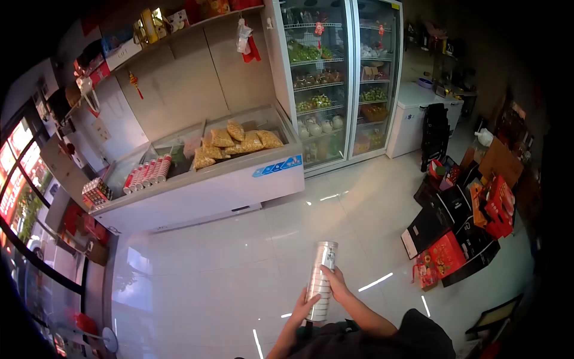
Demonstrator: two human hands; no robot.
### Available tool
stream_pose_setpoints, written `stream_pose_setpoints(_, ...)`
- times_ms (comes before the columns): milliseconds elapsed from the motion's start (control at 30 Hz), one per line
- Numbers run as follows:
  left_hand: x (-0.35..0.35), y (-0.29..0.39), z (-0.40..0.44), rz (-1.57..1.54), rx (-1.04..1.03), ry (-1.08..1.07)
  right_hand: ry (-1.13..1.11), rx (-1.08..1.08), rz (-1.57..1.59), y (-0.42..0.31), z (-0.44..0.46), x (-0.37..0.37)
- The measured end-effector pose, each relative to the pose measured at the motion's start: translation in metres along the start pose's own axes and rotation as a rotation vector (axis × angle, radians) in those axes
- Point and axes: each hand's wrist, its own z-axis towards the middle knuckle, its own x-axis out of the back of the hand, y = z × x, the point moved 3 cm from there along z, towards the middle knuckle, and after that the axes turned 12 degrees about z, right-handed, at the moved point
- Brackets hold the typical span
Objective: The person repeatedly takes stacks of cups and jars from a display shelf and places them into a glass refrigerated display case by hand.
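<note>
In front of my body I hold a long whitish cylinder with ring-like bands along its length. It looks like a stack of round pieces in a clear wrap; its exact kind I cannot make out. My left hand grips the cylinder's lower left side. Higher up on the right, my right hand is closed around it, thumb lying across the front. The cylinder is tilted slightly, its upper end leaning right. Both palms are hidden behind it.
A chest freezer along the wall carries bagged yellow snacks and red-and-white tubes. Behind it stands a glass-door refrigerator. Boxes and red gift bags crowd the right floor. Glossy tiles lie between.
</note>
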Motion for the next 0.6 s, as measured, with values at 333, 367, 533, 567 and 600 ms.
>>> stream_pose_setpoints(333, 0.082, 0.102, 0.112, 0.013, 0.037, 0.068, 0.058, -0.336, 0.278, 0.014, 0.158, -0.067)
stream_pose_setpoints(367, 0.098, 0.095, 0.129, 0.004, 0.053, 0.095, 0.052, -0.367, 0.272, 0.014, 0.175, -0.082)
stream_pose_setpoints(533, 0.187, 0.097, 0.176, -0.105, 0.092, 0.258, 0.04, -0.517, 0.211, 0.023, 0.269, -0.178)
stream_pose_setpoints(567, 0.209, 0.129, 0.18, -0.111, 0.142, 0.332, 0.044, -0.462, 0.192, 0.03, 0.299, -0.205)
stream_pose_setpoints(600, 0.233, 0.139, 0.188, -0.132, 0.141, 0.405, -0.004, -0.517, 0.165, 0.043, 0.324, -0.234)
